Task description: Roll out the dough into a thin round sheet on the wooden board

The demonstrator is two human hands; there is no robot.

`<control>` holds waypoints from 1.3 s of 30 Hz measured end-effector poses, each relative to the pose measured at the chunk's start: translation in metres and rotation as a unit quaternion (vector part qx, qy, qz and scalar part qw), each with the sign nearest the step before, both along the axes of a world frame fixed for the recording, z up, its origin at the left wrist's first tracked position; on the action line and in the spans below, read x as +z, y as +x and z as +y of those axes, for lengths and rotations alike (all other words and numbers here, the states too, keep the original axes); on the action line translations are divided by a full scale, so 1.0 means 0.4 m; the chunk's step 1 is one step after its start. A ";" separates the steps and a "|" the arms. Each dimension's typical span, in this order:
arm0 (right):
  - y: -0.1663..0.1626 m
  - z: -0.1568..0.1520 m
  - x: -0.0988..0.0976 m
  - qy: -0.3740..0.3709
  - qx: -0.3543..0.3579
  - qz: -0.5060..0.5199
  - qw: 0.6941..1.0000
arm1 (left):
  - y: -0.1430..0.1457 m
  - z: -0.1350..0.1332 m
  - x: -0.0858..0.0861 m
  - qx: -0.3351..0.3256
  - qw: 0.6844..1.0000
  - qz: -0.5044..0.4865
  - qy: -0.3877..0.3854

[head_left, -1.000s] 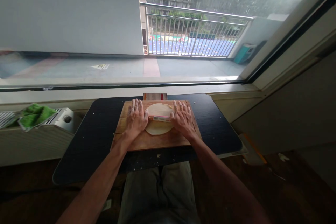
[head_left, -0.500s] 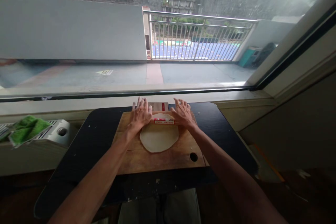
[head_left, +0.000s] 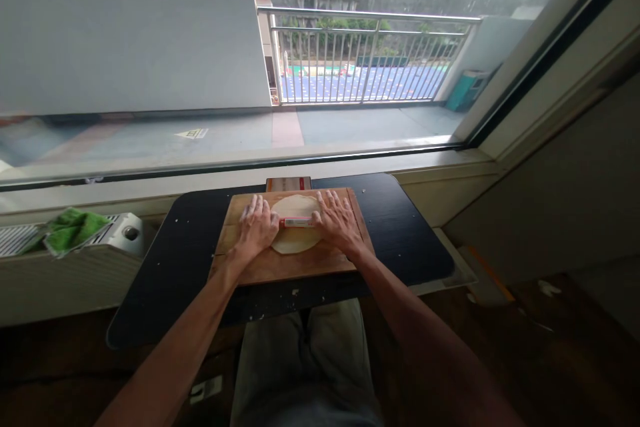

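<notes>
A rolling pin with a red and white wrapper lies across a round, thin sheet of dough, near its middle. Over the pin's left end lies my left hand, palm down, its fingers stretched forward and floury. My right hand rests likewise over the right end, fingers spread out flat and open. Both thumbs sit close to the wrapper. The pin's ends are hidden under my hands. Beneath the dough is a wooden cutting board.
The board rests on a black table flecked with white bits. A flat box stands behind it, by the window sill. To the left, a green cloth hangs over a white radiator.
The rolling pin and both hands have come from near the dough's far edge back towards me, to about its middle. The wrapper shows a different side. My view has shifted slightly.
</notes>
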State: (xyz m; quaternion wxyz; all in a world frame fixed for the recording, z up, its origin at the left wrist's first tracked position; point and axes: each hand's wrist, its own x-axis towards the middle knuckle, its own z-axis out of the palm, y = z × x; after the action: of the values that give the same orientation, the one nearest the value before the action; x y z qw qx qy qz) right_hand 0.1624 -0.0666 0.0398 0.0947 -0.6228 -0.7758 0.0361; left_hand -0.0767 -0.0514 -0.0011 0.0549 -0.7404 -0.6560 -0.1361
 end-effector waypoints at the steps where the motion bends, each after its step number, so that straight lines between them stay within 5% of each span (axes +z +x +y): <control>1: -0.001 -0.022 0.003 -0.005 0.004 0.000 1.000 | -0.001 -0.024 -0.003 -0.004 1.000 -0.006 0.009; 9: 0.016 -0.196 -0.002 0.021 0.048 0.041 0.998 | 0.007 -0.192 -0.005 -0.008 0.999 -0.038 0.037; 15: 0.020 -0.209 -0.019 0.028 0.053 0.064 0.996 | 0.001 -0.204 -0.017 -0.014 0.997 -0.060 0.049; 22: 0.004 -0.090 -0.011 0.023 0.037 0.055 0.998 | 0.005 -0.103 0.002 -0.003 0.999 -0.048 0.023; 34: -0.016 0.198 0.013 -0.042 -0.025 0.055 0.997 | 0.016 0.176 0.022 0.036 0.995 -0.085 -0.024; 39: -0.019 0.248 0.016 -0.043 -0.030 0.075 0.996 | 0.023 0.227 0.035 0.033 0.995 -0.086 -0.025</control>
State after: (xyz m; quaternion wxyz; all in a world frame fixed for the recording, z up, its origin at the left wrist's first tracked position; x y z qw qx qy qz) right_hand 0.1547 0.0327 0.0461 0.1269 -0.6445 -0.7455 0.1132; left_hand -0.0674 0.0394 0.0130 -0.0159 -0.7050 -0.6856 -0.1809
